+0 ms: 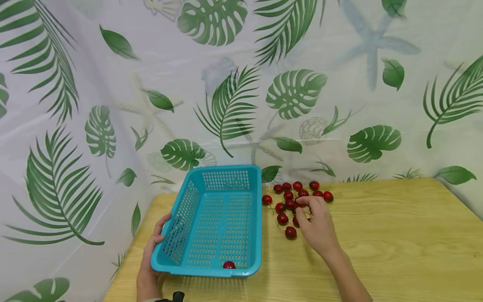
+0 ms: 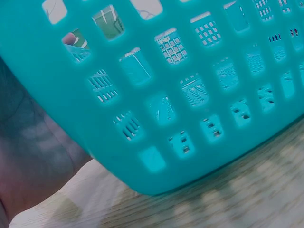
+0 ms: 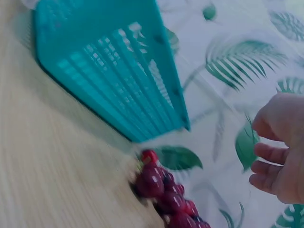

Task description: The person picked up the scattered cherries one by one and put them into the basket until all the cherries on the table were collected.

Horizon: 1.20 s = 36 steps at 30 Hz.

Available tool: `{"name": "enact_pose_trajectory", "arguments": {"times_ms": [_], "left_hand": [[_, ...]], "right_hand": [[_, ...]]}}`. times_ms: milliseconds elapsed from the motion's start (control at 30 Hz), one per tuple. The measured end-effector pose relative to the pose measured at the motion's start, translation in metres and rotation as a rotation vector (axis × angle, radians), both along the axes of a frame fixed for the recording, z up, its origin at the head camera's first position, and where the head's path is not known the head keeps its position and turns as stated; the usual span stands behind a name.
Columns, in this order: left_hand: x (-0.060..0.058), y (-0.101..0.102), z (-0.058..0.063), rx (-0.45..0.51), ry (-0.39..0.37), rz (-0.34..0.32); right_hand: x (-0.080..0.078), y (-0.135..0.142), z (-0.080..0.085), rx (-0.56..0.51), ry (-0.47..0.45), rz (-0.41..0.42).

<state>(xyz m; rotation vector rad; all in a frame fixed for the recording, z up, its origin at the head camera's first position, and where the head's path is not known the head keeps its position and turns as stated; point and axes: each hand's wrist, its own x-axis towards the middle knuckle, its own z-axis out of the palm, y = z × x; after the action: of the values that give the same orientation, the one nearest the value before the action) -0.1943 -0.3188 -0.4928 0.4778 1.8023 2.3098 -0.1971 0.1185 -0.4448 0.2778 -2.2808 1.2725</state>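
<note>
While left of two hands (image 1: 148, 256) grips one basket (image 1: 222, 226) holding one cherry (image 1: 229, 265), right (image 1: 318, 222) gapes near dozen-plus cherries (image 1: 289, 204).

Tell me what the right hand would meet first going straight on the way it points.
Probably the cherries just ahead of the right hand; its height is unclear, so it might clear them and reach the turquoise basket.

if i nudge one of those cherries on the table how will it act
A cherry would likely roll, since it's round and the table looks flat. Its glossy skin suggests it could be slippery to pinch. With others close by, it might bump them.
</note>
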Motion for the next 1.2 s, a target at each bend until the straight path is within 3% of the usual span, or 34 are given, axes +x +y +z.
{"name": "enact_pose_trajectory", "arguments": {"times_ms": [167,333,467,700,900,1000,1200], "left_hand": [[0.004,-0.002,-0.001,0.007,-0.012,0.015],[0.004,-0.004,-0.001,-0.001,-0.015,0.017],[0.002,-0.003,0.000,0.013,-0.009,0.018],[0.004,0.000,-0.003,0.053,-0.014,-0.010],[0.002,0.002,-0.004,0.016,-0.024,0.044],[0.000,0.003,-0.003,-0.003,-0.028,0.066],[-0.001,0.003,0.000,-0.001,-0.027,0.049]], "right_hand": [[0.001,0.024,-0.004,0.082,-0.188,-0.034],[0.002,0.047,-0.012,0.240,-0.376,-0.066],[-0.001,0.062,-0.016,0.349,-0.469,-0.055],[-0.003,0.071,-0.022,0.401,-0.535,-0.018],[-0.006,0.068,-0.029,0.422,-0.539,0.042],[-0.006,0.069,-0.034,0.442,-0.528,0.040],[-0.006,0.069,-0.045,0.472,-0.525,0.027]]}}
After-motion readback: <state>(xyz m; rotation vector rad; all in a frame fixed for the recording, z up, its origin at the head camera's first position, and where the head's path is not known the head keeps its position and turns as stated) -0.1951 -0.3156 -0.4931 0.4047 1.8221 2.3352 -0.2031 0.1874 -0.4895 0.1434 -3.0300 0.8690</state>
